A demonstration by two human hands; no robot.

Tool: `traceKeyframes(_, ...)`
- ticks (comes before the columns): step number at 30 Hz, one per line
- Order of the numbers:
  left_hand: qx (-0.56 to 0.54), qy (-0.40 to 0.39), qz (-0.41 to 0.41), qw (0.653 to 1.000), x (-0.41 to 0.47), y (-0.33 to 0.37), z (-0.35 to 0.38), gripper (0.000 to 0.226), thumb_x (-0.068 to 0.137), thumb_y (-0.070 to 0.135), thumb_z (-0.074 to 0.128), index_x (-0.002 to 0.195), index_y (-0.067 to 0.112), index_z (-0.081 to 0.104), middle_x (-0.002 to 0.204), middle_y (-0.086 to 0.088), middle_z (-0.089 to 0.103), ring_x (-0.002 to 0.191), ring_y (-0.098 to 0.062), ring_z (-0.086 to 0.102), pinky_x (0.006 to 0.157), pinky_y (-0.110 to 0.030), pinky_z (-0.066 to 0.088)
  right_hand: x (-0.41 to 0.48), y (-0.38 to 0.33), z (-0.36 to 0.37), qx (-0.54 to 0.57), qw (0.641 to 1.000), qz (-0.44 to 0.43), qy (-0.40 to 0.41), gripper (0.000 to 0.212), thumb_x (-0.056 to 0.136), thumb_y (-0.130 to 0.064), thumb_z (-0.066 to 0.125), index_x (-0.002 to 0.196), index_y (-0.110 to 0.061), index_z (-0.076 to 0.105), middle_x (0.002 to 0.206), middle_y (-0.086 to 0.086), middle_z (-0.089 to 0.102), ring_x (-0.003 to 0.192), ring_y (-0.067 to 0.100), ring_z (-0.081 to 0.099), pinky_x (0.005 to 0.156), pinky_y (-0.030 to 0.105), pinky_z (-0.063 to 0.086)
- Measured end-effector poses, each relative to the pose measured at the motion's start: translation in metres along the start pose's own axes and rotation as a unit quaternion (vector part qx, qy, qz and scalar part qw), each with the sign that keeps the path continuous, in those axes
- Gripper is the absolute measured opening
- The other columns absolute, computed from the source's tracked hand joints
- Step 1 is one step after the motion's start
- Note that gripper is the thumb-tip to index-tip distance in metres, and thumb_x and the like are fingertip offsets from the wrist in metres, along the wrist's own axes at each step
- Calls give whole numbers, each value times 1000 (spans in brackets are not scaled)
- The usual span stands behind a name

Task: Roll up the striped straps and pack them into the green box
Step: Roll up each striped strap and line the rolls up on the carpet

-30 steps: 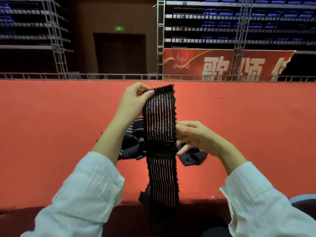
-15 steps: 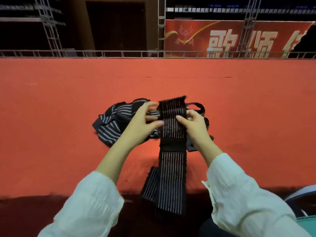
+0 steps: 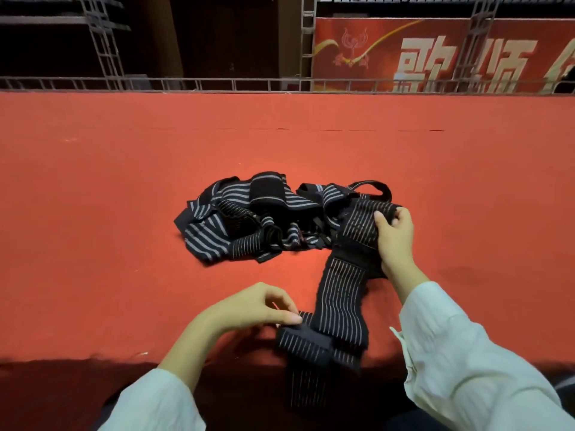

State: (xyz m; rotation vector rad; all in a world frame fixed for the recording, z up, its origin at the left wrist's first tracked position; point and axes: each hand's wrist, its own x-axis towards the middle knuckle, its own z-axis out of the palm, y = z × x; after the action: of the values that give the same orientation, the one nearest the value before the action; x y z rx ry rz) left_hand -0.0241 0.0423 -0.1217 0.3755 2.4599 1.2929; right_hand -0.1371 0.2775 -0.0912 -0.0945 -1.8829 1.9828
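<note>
The strap (image 3: 339, 300), held upright a second ago, has been laid along the table (image 3: 93, 213). Its far end is gripped by the right hand (image 3: 395, 241) and its near fold pinched by the left hand (image 3: 258, 309). Rolling can probably be begun; no green box is seen.

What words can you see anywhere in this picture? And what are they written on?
"歌颂": big pale characters on the red banner behind the railing; their lower parts are hidden by it.
A third character at the banner's right edge is cut off and cannot be read.
The striped straps show no words or labels.
</note>
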Motion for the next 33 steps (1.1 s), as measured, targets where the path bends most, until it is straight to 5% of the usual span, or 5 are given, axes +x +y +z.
traceKeyframes(8,-39,-5,-27,999,20,-17,-2,18,78,19,78,84,23,62,66,11,59,57,-12,53,57,-28,44,9,7,-2,66,996,52,-5,27,82,-35,72,97,-13,64,103,12,69,98,26,65,88,41,52)
traceKeyframes(17,-255,333,-21,907,68,-16,-36,10,94,-1,54,104,0,52,90,-16,53,68,-18,60,43,-20,53,21,-15,-12,116,992,42,3,4,92,-11,62,94,-13,61,83,4,64,64,8,61,62,24,53)
traceKeyframes(22,-158,413,-88,893,84,-38,-61,11,96,12,56,106,7,58,103,-17,62,47,-18,67,50,-30,47,36,-25,-38,64,997,-20,26,11,95,-13,57,90,-23,56,101,12,59,86,21,55,79,39,47)
traceKeyframes(27,-179,385,-43,905,95,-31,-58,3,95,10,58,95,13,58,91,-11,57,45,-19,65,65,-46,56,32,-18,-39,58,998,-19,-29,13,97,-8,53,97,-19,61,102,8,64,87,13,61,82,29,51)
traceKeyframes(33,-307,332,24,892,113,6,-33,8,94,-3,54,87,1,57,48,9,41,40,-2,50,55,-26,59,0,-1,10,91,969,56,-224,23,85,10,51,93,-9,63,79,1,71,74,15,65,67,26,54)
